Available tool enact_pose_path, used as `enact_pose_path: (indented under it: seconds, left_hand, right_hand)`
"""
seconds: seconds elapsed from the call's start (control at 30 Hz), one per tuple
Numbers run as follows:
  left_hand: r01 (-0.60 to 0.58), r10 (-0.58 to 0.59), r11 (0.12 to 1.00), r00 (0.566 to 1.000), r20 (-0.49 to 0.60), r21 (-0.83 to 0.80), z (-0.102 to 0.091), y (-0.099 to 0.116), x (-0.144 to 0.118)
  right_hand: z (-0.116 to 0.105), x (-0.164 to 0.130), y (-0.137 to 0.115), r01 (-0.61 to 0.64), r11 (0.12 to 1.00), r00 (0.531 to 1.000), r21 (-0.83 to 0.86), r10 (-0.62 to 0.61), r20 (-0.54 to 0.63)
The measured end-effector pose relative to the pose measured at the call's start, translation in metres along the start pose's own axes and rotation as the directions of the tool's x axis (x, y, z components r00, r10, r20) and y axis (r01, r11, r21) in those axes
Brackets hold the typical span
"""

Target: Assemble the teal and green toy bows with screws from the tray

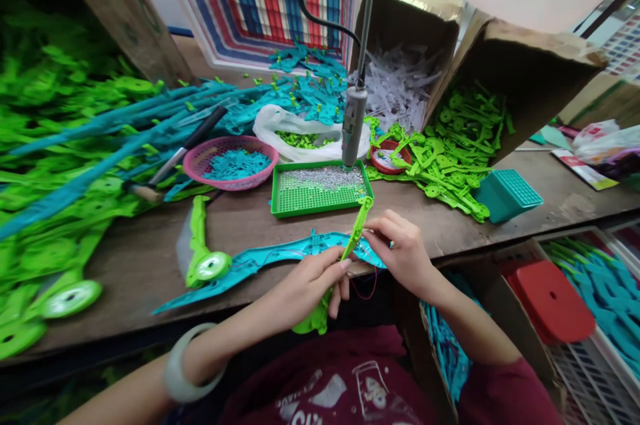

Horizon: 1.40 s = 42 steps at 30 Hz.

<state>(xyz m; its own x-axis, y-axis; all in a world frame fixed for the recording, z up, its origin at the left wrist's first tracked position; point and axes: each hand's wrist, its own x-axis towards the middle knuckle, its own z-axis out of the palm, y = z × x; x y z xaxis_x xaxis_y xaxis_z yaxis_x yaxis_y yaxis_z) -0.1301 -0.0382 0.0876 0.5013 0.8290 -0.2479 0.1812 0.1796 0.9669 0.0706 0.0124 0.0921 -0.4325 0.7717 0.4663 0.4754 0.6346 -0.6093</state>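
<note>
Green lever [356, 228] stands tilted across the teal strip [280, 255] at the counter's [150, 258] front edge, and I see my left hand [307, 285] with fingers [340, 268] closed around its lower stretch, while my right hand [403, 248] pinches shut on the strip just beside the lever, a thin red wire [367, 288] looping below. Behind them sits a green tray [320, 195] of small silver bits under a hanging grey driver [354, 118], a pink basket [230, 162] to its left and a green-and-white wheel part [207, 258] lying near the strip's left end.
</note>
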Motion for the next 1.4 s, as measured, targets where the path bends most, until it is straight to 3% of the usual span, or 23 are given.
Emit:
enact_pose_path:
  seconds: [0.23, 0.4, 0.5, 0.6, 0.67, 0.77, 0.9, 1.0, 1.1, 1.17, 1.3, 1.4]
  left_hand:
    - [0.13, -0.098, 0.952, 0.987, 0.127, -0.277, -0.007, 0.001, 0.003]
    - [0.151, -0.127, 0.934, 0.987, 0.095, -0.323, -0.012, 0.0, 0.001]
    - [0.102, -0.092, 0.931, 0.995, 0.045, -0.351, -0.011, -0.001, 0.002]
    - [0.025, -0.022, 0.957, 1.0, 0.014, -0.289, -0.008, -0.001, 0.004]
    - [-0.03, 0.032, 0.982, 0.999, 0.006, -0.188, -0.007, -0.002, 0.005]
    - [-0.068, 0.067, 0.996, 0.998, -0.011, -0.063, -0.009, -0.002, 0.005]
    - [-0.085, 0.088, 0.996, 0.989, -0.121, 0.031, -0.015, -0.005, 0.005]
    - [-0.105, 0.162, 0.963, 0.961, -0.223, 0.25, -0.019, -0.007, 0.007]
    - [-0.137, 0.289, 0.881, 0.914, -0.285, 0.453, -0.021, -0.006, 0.009]
    - [-0.137, 0.291, 0.894, 0.902, -0.318, 0.427, -0.02, -0.004, 0.01]
    - [-0.096, 0.153, 0.982, 0.909, -0.388, 0.162, -0.017, 0.0, 0.009]
    - [-0.124, 0.176, 0.98, 0.901, -0.398, 0.154, -0.015, 0.003, 0.007]
  right_hand:
    - [0.007, -0.002, 0.007, 0.041, 0.999, 0.998, -0.013, -0.042, -0.048]
    - [0.001, 0.002, 0.006, 0.018, 0.991, 1.0, 0.133, -0.017, -0.009]
    - [-0.001, 0.002, 0.001, -0.07, 0.952, 0.993, 0.298, 0.038, 0.11]
    - [0.003, 0.001, -0.001, -0.179, 0.92, 0.97, 0.348, 0.104, 0.221]
    - [0.006, -0.001, -0.001, -0.176, 0.936, 0.968, 0.305, 0.108, 0.226]
    - [0.007, -0.004, -0.001, -0.094, 0.975, 0.98, 0.199, 0.055, 0.193]
    - [-0.002, -0.006, -0.007, 0.055, 0.998, 0.988, -0.017, -0.052, 0.148]
    - [-0.008, -0.006, -0.013, 0.106, 0.992, 0.988, -0.065, -0.098, 0.119]
    - [-0.01, -0.007, -0.014, 0.028, 0.999, 0.992, 0.019, -0.03, 0.126]
    - [-0.008, -0.008, -0.012, -0.042, 0.998, 0.989, 0.038, 0.036, 0.144]
    - [-0.005, -0.01, -0.008, -0.086, 0.996, 0.985, 0.021, 0.082, 0.154]
    - [-0.005, -0.012, -0.008, -0.067, 0.998, 0.98, 0.0, 0.065, 0.186]
